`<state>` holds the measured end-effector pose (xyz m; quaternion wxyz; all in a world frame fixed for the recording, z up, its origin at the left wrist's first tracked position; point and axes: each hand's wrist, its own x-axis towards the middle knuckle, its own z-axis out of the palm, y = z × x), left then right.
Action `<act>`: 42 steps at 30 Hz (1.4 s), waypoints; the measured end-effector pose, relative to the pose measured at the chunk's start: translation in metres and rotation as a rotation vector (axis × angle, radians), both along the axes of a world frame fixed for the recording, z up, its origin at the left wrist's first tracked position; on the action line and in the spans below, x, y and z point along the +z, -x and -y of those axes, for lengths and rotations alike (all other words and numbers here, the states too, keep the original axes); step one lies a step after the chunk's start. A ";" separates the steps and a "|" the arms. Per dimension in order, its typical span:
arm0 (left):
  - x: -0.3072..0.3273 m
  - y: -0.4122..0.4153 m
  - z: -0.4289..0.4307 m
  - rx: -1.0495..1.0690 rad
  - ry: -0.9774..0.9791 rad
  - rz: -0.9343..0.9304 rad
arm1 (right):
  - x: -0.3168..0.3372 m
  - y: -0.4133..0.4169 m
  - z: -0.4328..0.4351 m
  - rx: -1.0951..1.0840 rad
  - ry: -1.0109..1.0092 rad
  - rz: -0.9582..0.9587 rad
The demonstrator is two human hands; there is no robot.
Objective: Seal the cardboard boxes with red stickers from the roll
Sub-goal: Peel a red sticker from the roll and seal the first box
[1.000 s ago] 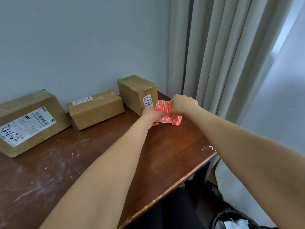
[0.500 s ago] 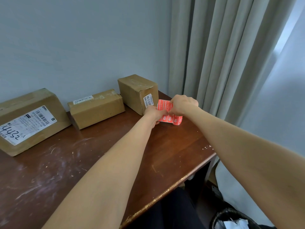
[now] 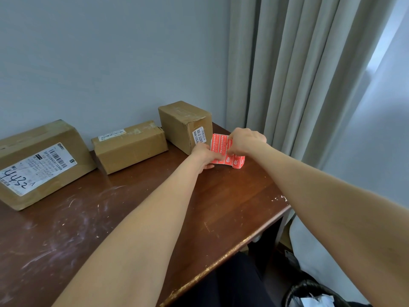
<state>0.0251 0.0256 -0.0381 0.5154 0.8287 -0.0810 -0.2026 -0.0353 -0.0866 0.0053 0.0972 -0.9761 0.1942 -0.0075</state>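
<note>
Three cardboard boxes stand along the wall on a brown table (image 3: 143,218): a large box (image 3: 42,160) at the left, a flat box (image 3: 130,147) in the middle, and a small upright box (image 3: 183,125) at the right. Just right of the small box lies the red sticker roll (image 3: 238,161), with a strip of red stickers (image 3: 218,144) pulled up from it. My left hand (image 3: 204,155) holds the strip's lower left edge. My right hand (image 3: 246,140) pinches the strip at its right side, fingers curled. The fingertips are hidden behind the hands.
Beige curtains (image 3: 298,74) hang at the right, close behind the roll. The table's front right edge (image 3: 243,242) runs diagonally. A black waste bin (image 3: 314,293) with crumpled paper sits on the floor at the lower right.
The strip of stickers stands slightly higher above the roll than a second ago. Both hands stay on it in nearly the same place.
</note>
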 end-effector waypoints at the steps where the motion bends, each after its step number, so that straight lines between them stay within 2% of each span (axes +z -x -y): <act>1: -0.001 0.000 0.000 0.005 0.003 0.003 | 0.000 0.000 0.000 0.001 0.001 0.001; 32: -0.007 -0.005 0.003 0.186 -0.020 0.054 | 0.002 0.004 0.000 0.008 0.053 0.004; 42: -0.001 -0.003 0.001 0.138 -0.016 0.068 | 0.001 0.008 0.005 -0.050 0.025 0.005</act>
